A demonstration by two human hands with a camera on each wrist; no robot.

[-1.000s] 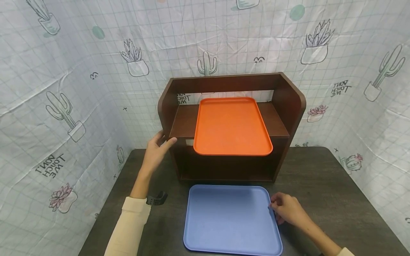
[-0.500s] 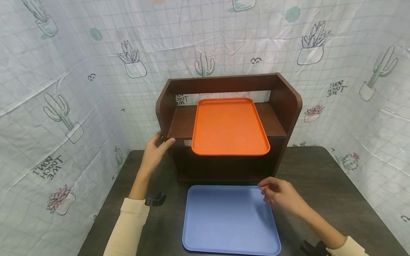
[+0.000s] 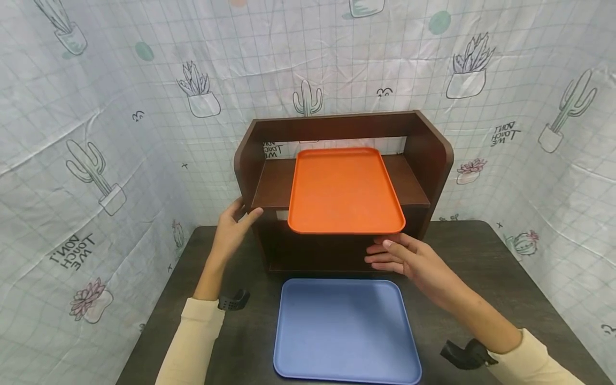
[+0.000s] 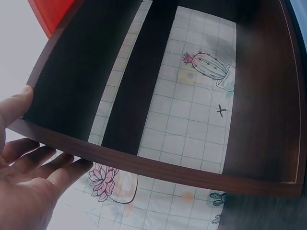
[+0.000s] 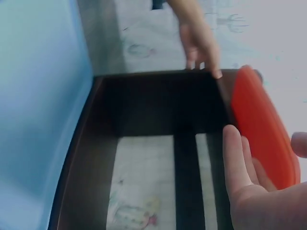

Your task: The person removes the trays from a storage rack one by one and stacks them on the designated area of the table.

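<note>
A dark brown two-level wooden shelf [image 3: 337, 251] stands on the table. An orange tray [image 3: 346, 192] lies on its upper board, its front end jutting past the board's edge. My left hand [image 3: 233, 227] grips the shelf's left side panel, with the thumb at the front edge and the fingers outside, as the left wrist view also shows. My right hand [image 3: 414, 262] is just below the tray's front right corner, fingers extended and the thumb raised. In the right wrist view those fingers [image 5: 235, 158] lie close along the tray's underside; contact is unclear.
A blue tray [image 3: 346, 331] lies flat on the dark table [image 3: 240, 342] in front of the shelf. Patterned white cloth [image 3: 144, 160] hangs behind and at both sides. The shelf's right side panel [image 3: 438, 166] rises beside the orange tray.
My right hand has left the blue tray's right edge and moved up and forward to below the orange tray's front right corner, its fingers straightening. My left hand keeps its hold on the shelf.
</note>
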